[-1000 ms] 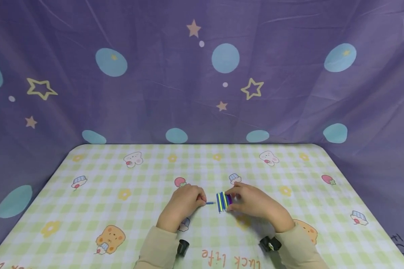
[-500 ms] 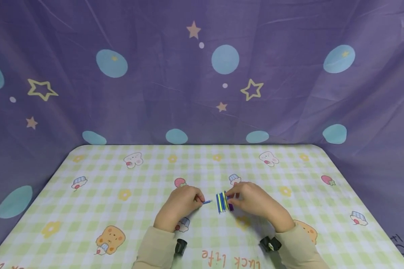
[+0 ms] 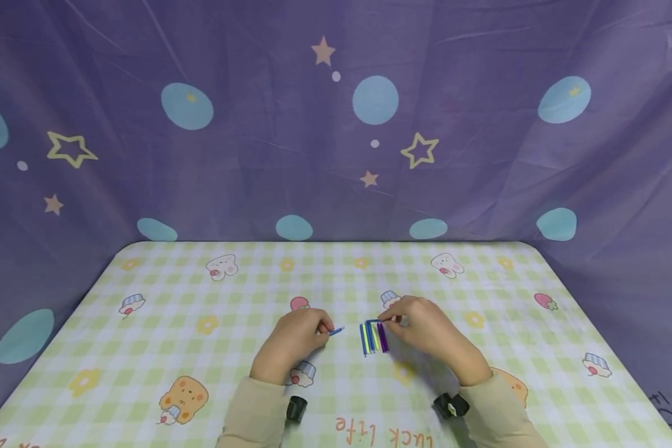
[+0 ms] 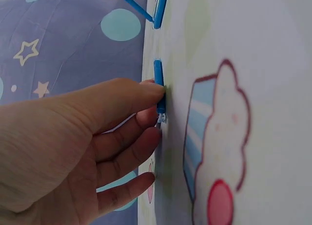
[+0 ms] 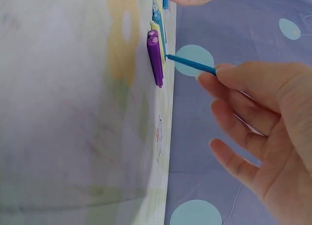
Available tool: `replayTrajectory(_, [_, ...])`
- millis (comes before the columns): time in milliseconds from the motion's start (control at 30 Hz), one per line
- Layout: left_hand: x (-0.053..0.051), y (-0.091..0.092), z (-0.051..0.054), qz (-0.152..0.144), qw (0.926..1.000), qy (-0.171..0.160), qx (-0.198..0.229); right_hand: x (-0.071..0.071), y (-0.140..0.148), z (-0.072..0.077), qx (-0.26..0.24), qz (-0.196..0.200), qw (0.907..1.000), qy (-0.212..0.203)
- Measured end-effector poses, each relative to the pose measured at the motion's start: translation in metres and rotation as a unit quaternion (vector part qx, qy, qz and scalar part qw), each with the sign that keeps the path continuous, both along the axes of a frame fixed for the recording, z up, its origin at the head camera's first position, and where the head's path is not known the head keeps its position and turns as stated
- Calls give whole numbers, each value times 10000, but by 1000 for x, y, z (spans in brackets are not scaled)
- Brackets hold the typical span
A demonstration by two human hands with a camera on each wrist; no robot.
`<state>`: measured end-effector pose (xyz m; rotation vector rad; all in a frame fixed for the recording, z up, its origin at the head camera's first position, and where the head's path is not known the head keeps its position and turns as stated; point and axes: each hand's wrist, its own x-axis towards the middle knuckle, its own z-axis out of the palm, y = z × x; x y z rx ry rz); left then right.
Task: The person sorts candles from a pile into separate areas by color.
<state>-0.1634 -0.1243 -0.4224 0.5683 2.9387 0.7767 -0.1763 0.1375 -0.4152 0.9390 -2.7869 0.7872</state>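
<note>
My left hand [image 3: 294, 336] pinches a short blue stick [image 4: 158, 71] between thumb and forefinger, just above the tablecloth. Its other fingers are loosely bent, and the stick has a whitish, ragged tip. To the right lies a row of thin sticks [image 3: 368, 341], side by side, in blue, yellow and purple. My right hand [image 3: 428, 326] holds another blue stick [image 5: 192, 65] by one end, over the far ends of the row. That stick slants toward the row in the right wrist view, where two purple sticks [image 5: 154, 59] lie nearest. Their exact kind is not clear.
A green and white checked cloth [image 3: 246, 323] with printed cartoons covers the table. Behind it hangs a purple curtain [image 3: 291, 149] with stars and blue ovals. A black strap piece [image 3: 450, 406] sits at the right wrist, another black piece [image 3: 296, 409] at the left.
My left hand has drawn back leftward from the row with its blue stick, which now tilts upward. My right hand has raised a blue stick crosswise at the row's far end.
</note>
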Motion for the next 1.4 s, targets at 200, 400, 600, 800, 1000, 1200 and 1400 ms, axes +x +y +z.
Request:
replayTrajectory(200, [0,-1,-1,33,10000,32,-21,1,-1,1,-168,-107,9994,296])
replayTrajectory(400, [-1,-5,0,182,9998,17,-3,1,0,1,-187,-141,9983,542])
replayTrajectory(600, [-3,-22,3,479,9988,-88,91,0,-3,0,-186,-178,9981,565])
replayTrajectory(800, [-6,-51,8,949,9941,-388,346,1,-3,1,-293,-257,9979,523])
replayTrajectory(1000, [-10,-79,9,1237,9891,-531,589,0,-2,7,-643,-318,9965,417])
replayTrajectory(1200, [-10,-97,4,1401,9854,-539,797,-5,-14,11,-861,-180,9960,153])
replayTrajectory(1400, [-8,-106,1,1525,9834,-445,877,-12,-42,16,-646,324,9969,-324])
